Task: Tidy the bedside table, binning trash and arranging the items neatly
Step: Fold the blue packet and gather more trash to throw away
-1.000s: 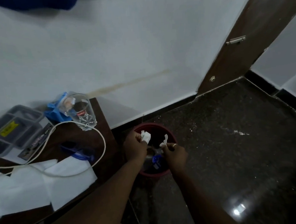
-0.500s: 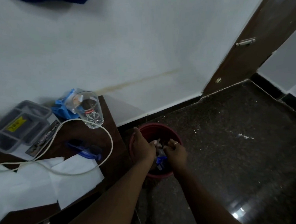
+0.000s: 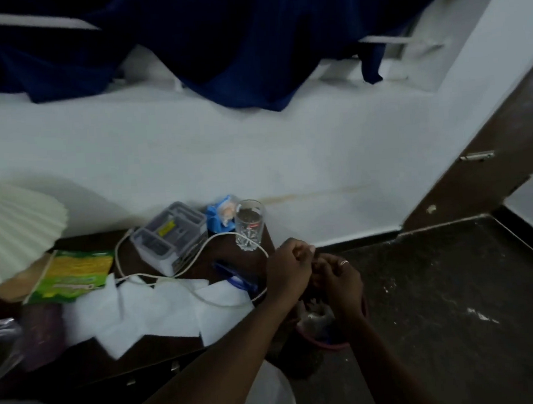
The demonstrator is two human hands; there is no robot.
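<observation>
- Both hands hang close together over the red bin (image 3: 327, 343), which stands on the floor just beside the tabletop (image 3: 224, 251). The left hand (image 3: 289, 272) and the right hand (image 3: 338, 280) each have curled fingers (it is too blurred to tell if a scrap is pinched).
- Risk: the left wrist sits just beside a loop of white cable (image 3: 200, 256). A snag on it could drag the cable into the clear glass (image 3: 249, 224), which stands upright near the tabletop's corner, and tip it.
- Risk: the loose white paper sheets (image 3: 159, 308) reach the front edge and could slide off if brushed.
- Around: a blue pen (image 3: 235, 275) lies inside the cable loop. A grey compartment box (image 3: 170, 232), a blue packet (image 3: 219, 215), a green packet (image 3: 73, 273) and a pleated lamp shade (image 3: 14, 226) crowd the rest.
</observation>
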